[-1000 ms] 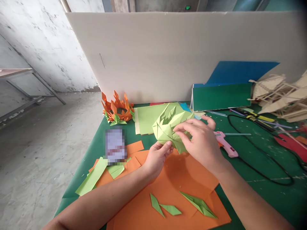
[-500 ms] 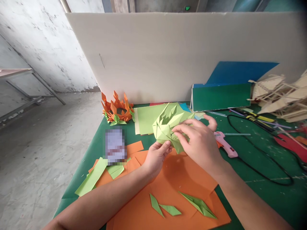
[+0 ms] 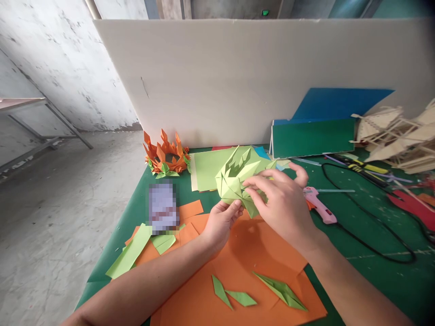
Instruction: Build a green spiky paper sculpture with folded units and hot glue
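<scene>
A light green folded-paper crown (image 3: 234, 181) with pointed tips is held up over the orange paper sheets (image 3: 217, 276). My left hand (image 3: 220, 222) grips its lower edge, thumb in front. At the crown's right side, my right hand (image 3: 280, 194) pinches its front with thumb and fingers; the hand hides that part of the crown. Below my hands, several folded green paper leaves lie on the orange sheets: a longer one (image 3: 282, 290) to the right, and two small ones, a left one (image 3: 222, 291) and a middle one (image 3: 242, 298).
An orange paper crown (image 3: 166, 154) stands at the back left. Right of my right hand lies a pink glue gun (image 3: 319, 204) with a black cord. Green and blue boards (image 3: 312, 138) lean at the back, near wooden stick models (image 3: 401, 136) and pliers. A blurred-out object (image 3: 163, 206) lies left.
</scene>
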`<state>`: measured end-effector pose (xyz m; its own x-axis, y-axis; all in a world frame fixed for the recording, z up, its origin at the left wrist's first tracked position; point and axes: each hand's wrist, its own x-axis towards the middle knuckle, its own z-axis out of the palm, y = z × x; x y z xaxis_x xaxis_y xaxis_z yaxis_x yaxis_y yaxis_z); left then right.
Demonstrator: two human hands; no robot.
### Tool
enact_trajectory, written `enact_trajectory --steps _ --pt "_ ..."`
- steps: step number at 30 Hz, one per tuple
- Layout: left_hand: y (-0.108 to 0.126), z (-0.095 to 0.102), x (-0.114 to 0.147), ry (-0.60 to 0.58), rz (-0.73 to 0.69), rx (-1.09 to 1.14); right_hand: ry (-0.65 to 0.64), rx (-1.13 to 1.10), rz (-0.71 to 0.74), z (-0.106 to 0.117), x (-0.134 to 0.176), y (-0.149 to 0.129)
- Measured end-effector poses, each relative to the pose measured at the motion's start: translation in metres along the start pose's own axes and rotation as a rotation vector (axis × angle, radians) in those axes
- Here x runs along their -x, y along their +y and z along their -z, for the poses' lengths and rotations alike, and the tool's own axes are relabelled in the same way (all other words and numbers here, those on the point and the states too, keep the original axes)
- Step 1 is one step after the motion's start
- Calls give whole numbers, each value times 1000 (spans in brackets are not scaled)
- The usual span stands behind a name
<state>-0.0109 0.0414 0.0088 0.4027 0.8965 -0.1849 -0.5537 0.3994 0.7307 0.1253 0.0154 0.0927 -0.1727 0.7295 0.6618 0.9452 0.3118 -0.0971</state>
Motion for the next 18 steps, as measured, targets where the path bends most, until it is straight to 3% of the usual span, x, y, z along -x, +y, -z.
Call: enact_trajectory --steps 4,10,13,18 --pt "5 0 -4 -1 7 16 32 66 56 5 0 -2" --pt "19 11 -16 4 20 -26 275 86 -41 17 -4 15" --pt "24 18 -22 -16 20 -55 338 67 -114 14 9 47" --pt "22 24 -28 -52 -14 -42 260 120 -213 -3 61 137"
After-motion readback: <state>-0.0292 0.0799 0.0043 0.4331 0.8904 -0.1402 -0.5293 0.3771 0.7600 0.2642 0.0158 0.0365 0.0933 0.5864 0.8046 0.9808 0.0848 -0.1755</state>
